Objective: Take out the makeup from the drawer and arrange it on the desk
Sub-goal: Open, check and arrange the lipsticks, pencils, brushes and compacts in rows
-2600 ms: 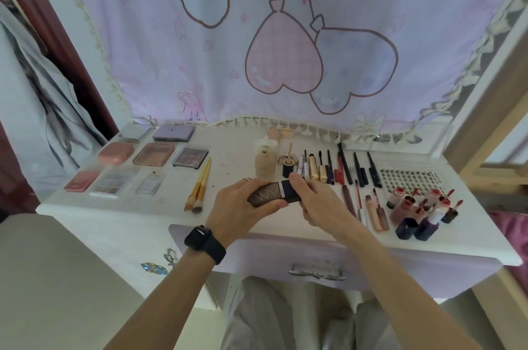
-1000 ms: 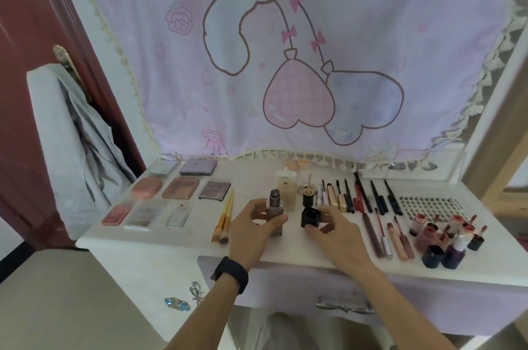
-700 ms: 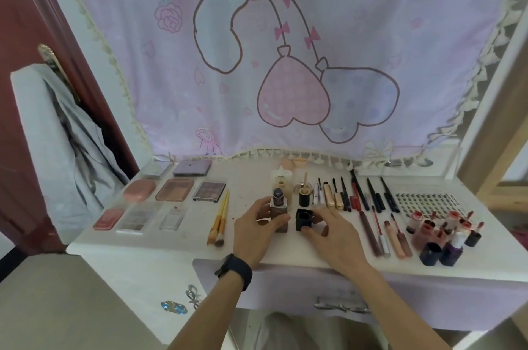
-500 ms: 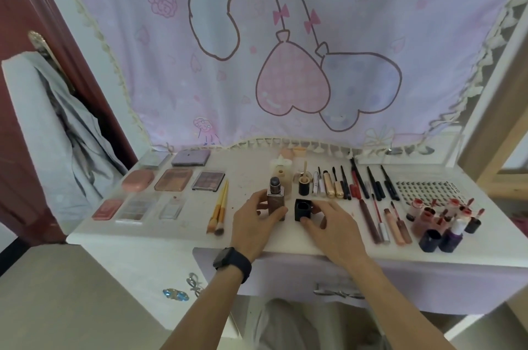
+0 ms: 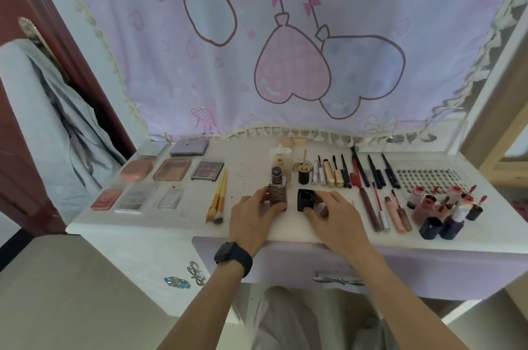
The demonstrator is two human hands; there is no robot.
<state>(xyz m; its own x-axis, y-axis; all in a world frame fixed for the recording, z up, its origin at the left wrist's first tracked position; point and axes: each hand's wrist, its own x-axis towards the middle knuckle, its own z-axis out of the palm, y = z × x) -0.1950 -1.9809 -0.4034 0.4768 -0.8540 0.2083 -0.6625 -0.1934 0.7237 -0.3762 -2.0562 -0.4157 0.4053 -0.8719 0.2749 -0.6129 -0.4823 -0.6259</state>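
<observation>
A: Head view. We log the left hand [image 5: 251,218] first. Its fingers curl round the lower body of the brown bottle [image 5: 277,192], with the thumb on the bottle's near face.

B: We confirm a grip. The bottle stands upright on the desk [image 5: 285,231] just ahead of the left palm, and its pump head is uncovered.

A: Right hand [image 5: 334,218]: the thumb is against the near edge of the black cap [image 5: 305,200] and the index finger lies along its far right side. We read that as a pinch.

B: Agreed. The cap rests on the desk with its hollow side up, between the two hands and just beside the bottle. We cannot tell whether cap and bottle touch.

A: Left of the left hand, near the knuckles, two yellow-handled brushes [image 5: 218,198] lie side by side. Further left the palettes [image 5: 171,169] sit in rows, well apart from the hand.

B: Right of the right hand we note the lip gloss tubes [image 5: 380,206] lying flat, then the small bottles [image 5: 445,215] clustered beyond them.

A: Ahead of both hands there is a row of pencils and mascaras [image 5: 345,172].

B: Under both wrists is the drawer front [image 5: 400,266]. There is a dark watch [image 5: 231,254] on the left wrist.
</observation>
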